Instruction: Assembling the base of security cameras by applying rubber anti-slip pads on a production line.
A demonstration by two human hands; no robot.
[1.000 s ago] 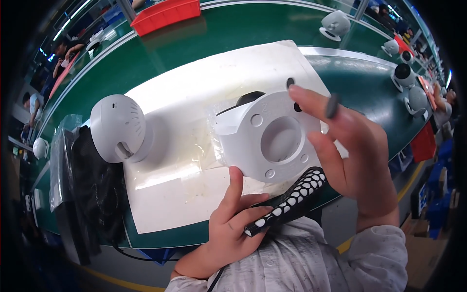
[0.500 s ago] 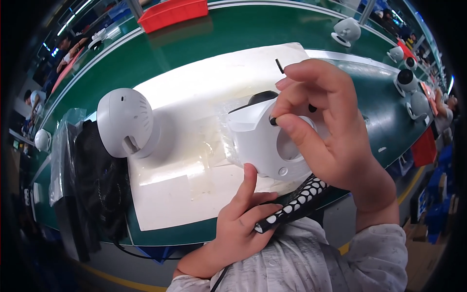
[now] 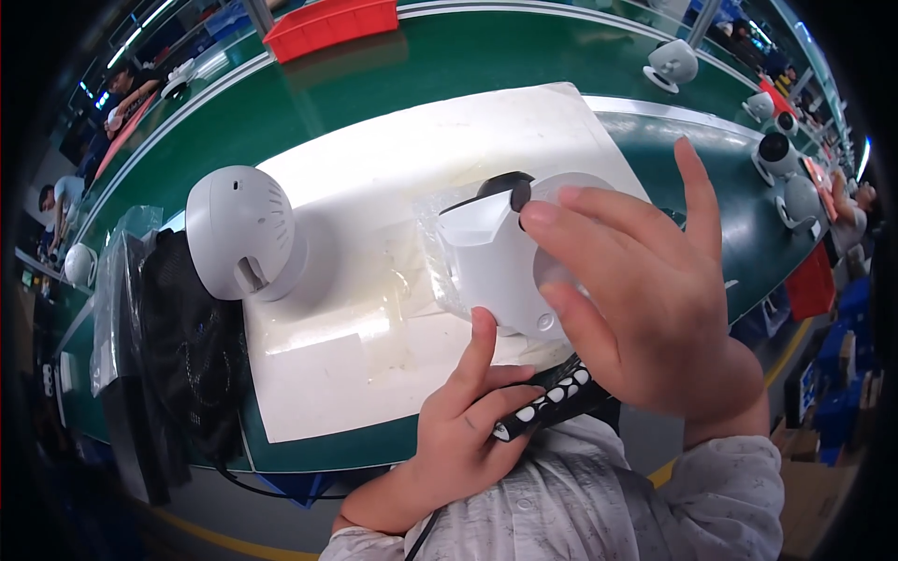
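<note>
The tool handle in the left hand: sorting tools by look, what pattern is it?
Black with white spots, on the handle held by the left hand; head view.

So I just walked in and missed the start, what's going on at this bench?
A person is working on a white camera housing over a white mat on a green bench. The right hand covers its round base, fingers spread. The left hand steadies its lower edge with a fingertip and holds a black tool with white spots. A white dome unit sits to the left, apart.
</note>
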